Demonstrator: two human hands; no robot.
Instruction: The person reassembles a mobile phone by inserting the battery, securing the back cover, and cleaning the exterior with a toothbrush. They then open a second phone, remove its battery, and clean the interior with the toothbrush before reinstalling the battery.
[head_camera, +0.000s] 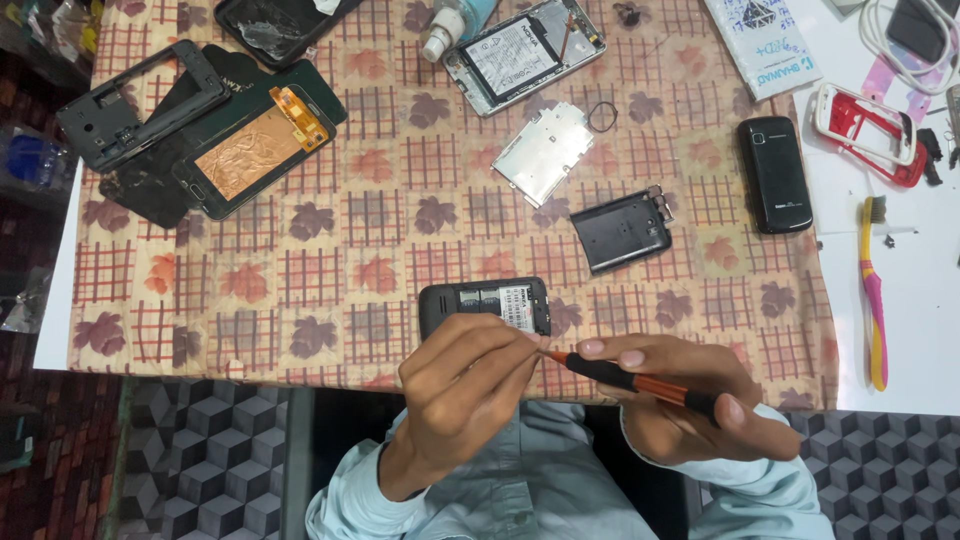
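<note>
Just ahead of my left hand (462, 385) lies the small black phone (485, 306), long axis sideways; right hand (690, 395) grips the orange screwdriver (630, 380), tip pinched by left fingers.

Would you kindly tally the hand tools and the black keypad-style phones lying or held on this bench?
Screwdriver, in right hand: 1
Toothbrush: 1
Black phones: 2, one at left hand with back open, one by itself
Total: 4
</note>
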